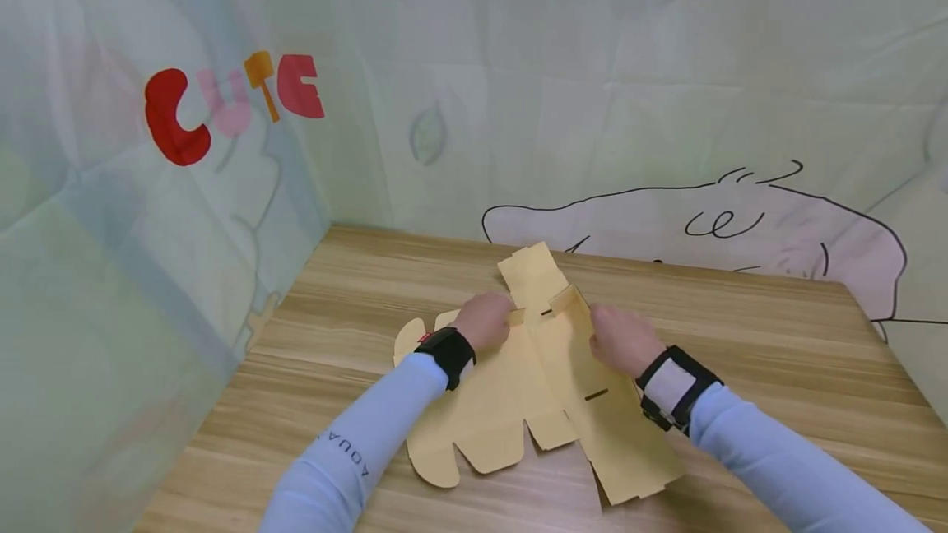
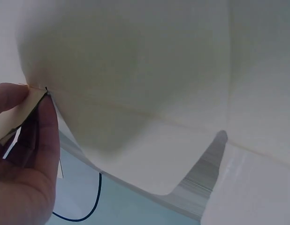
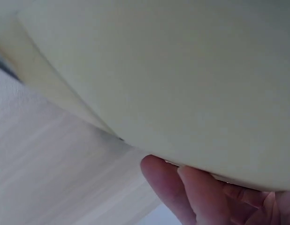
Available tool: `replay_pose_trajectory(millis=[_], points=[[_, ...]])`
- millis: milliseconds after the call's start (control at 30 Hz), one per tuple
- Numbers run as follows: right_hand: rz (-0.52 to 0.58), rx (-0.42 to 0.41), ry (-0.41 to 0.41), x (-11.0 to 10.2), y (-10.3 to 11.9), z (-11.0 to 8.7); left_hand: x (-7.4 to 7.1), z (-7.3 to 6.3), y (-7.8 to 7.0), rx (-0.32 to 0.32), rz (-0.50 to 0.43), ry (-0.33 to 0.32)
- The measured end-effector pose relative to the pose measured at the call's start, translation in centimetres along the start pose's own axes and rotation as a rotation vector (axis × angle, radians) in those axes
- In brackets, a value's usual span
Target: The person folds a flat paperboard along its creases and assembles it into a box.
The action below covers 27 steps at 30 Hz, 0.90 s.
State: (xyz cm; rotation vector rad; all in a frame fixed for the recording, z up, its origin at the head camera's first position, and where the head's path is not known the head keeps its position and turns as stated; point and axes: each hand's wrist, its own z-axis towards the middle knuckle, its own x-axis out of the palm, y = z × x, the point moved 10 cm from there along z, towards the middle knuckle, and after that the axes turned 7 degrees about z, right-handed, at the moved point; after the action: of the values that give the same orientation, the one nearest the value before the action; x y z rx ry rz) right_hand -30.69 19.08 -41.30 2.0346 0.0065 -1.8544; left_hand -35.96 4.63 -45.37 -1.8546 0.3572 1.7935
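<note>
An unfolded cardboard box blank (image 1: 496,389), tan with tabs and slots, lies across the middle of the tabletop. My left hand (image 1: 485,321) is at its upper edge; in the left wrist view, thumb and fingers pinch a small flap (image 2: 13,115). On the blank's right long edge, my right hand (image 1: 625,341) grips the board near an upturned end flap (image 1: 566,303). The right wrist view shows the right hand's fingertips (image 3: 168,185) against the edge of the panel (image 3: 182,93); its thumb is hidden there.
The wood-grain table (image 1: 333,294) reaches back to a printed cloth wall (image 1: 592,122). Another cloth side (image 1: 96,270) stands along the left edge. Black bands (image 1: 447,354) sit on both wrists over light blue sleeves (image 1: 355,451).
</note>
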Motion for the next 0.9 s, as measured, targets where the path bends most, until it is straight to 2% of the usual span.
replay_pose_trajectory(millis=[200,233,367,500,700,900], points=[[-0.079,-0.027,-0.074,-1.2,0.7,0.2,-0.1,0.1,-0.3,-0.029,-0.005,-0.002],[-0.093,-0.027,-0.079,-1.3,0.8,0.2,-0.6,-0.2,-0.6,-0.05,-0.005,0.027],[-0.13,-0.01,-0.077,-1.5,0.9,0.4,-0.5,-0.2,-0.8,-0.07,0.016,0.045],[-0.166,-0.042,-0.108,-2.0,1.7,0.5,-0.6,-0.2,-1.0,-0.076,0.015,0.045],[-0.217,-0.083,-0.156,-2.6,2.4,0.6,-1.0,-0.1,-1.4,-0.05,0.032,0.028],[-0.278,-0.139,-0.179,-2.8,3.2,0.6,-1.0,0.0,-1.2,-0.072,-0.015,0.031]])
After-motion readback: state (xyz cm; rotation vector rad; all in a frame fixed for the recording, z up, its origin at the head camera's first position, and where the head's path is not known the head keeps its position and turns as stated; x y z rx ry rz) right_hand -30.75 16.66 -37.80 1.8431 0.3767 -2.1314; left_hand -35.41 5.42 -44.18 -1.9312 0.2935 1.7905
